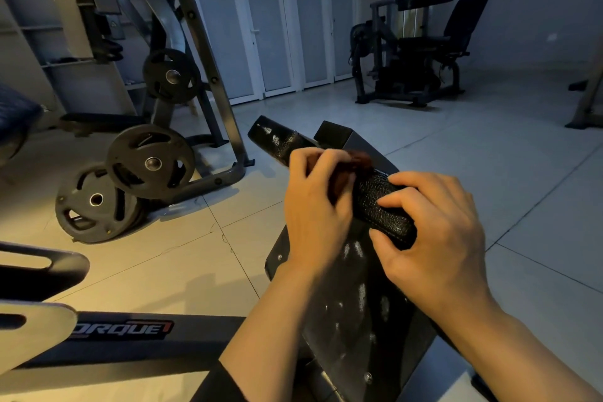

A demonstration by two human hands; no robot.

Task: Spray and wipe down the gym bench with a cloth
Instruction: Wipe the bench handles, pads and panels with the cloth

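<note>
Where pale tiles [489,153] spread — weight plates [150,161] lean.

A grey rack frame [208,52] stands to the left on the pale tiled floor [489,153]. One weight plate [172,76] hangs on a peg of this rack. Two more weight plates lean against the rack's foot, one [150,161] overlapping the other [96,202] lower down. Well behind the rack run white panelled doors [284,16]. Far to the rack's right, against the wall, stands a black seated machine [414,39] with cables. Nearer than the rack, a dark beam [130,336] bears lettering reading "ORQUE".
</note>
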